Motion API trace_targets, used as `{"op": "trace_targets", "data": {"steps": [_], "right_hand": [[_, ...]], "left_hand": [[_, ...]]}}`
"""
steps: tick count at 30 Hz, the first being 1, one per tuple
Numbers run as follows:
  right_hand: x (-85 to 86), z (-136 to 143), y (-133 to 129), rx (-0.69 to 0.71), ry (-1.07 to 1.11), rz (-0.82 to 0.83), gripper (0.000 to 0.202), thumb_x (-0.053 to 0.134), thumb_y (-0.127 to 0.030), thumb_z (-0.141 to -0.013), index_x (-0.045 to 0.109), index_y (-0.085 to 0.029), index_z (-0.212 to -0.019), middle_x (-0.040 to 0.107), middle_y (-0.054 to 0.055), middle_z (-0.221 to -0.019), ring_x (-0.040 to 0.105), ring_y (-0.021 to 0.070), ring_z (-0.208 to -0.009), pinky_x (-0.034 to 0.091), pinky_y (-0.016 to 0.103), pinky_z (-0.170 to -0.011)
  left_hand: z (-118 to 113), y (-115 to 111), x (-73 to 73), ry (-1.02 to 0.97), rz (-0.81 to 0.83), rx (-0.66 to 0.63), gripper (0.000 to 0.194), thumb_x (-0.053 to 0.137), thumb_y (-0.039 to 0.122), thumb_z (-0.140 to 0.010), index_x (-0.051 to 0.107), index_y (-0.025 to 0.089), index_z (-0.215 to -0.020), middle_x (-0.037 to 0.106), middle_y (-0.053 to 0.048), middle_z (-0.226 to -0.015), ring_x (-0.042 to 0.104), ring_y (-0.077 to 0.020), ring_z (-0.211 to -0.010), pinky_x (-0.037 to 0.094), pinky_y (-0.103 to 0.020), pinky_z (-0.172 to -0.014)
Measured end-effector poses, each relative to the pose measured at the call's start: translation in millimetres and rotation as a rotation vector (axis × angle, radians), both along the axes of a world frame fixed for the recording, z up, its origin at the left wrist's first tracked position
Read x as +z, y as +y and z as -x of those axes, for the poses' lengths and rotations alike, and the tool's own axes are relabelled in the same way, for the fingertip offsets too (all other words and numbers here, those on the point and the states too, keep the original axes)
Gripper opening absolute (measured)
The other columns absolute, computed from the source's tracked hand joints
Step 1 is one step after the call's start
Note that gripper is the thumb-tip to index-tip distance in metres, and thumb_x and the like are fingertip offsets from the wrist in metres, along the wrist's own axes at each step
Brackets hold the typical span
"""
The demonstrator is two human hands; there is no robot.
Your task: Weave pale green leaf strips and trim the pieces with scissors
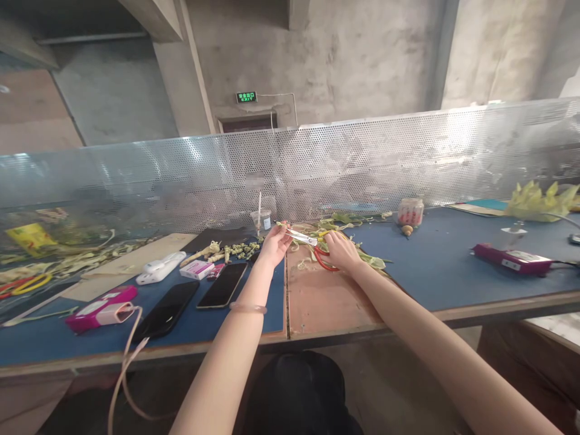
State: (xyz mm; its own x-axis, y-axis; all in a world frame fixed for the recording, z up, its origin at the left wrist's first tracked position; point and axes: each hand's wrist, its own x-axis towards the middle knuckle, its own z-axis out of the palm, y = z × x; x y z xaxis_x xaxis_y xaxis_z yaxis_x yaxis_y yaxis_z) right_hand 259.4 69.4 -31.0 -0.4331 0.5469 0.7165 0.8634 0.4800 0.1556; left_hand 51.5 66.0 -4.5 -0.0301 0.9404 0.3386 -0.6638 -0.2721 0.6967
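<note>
My right hand (343, 251) is closed around the handles of a pair of scissors (303, 238), which have silver blades and red and yellow grips. The blades point left, toward the fingers of my left hand (275, 244). Those fingers are pinched together; a small greenish bit shows at their tips, too small to name. Pale green leaves and stems (371, 260) lie around and beyond my right hand. Below both hands is a brown board (333, 302) set in the blue tabletop.
Left are two dark phones (224, 285), a pink-and-white box (196, 269), a white power strip (161, 267), a magenta socket block (102, 308) and pale roots (202, 254). Behind stand a plastic cup (266, 220), a jar (410, 212) and a perforated metal screen (344, 163). Another magenta block (512, 260) lies right.
</note>
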Motion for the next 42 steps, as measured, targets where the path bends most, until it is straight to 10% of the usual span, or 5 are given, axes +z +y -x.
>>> {"op": "trace_targets", "data": {"steps": [42], "right_hand": [[-0.2,0.9,0.9,-0.012,0.026,0.032,0.043,0.034,-0.054,-0.081,0.05,-0.016,-0.092,0.054,0.011,-0.094,0.049,0.023,-0.092,0.036,0.026,-0.061]], "left_hand": [[-3.0,-4.4,-0.2,0.016,0.02,0.014,0.02,0.056,0.001,-0.071,0.063,0.018,-0.081,0.065,0.001,-0.076,0.059,-0.0069,-0.067,0.046,-0.026,-0.079]]}}
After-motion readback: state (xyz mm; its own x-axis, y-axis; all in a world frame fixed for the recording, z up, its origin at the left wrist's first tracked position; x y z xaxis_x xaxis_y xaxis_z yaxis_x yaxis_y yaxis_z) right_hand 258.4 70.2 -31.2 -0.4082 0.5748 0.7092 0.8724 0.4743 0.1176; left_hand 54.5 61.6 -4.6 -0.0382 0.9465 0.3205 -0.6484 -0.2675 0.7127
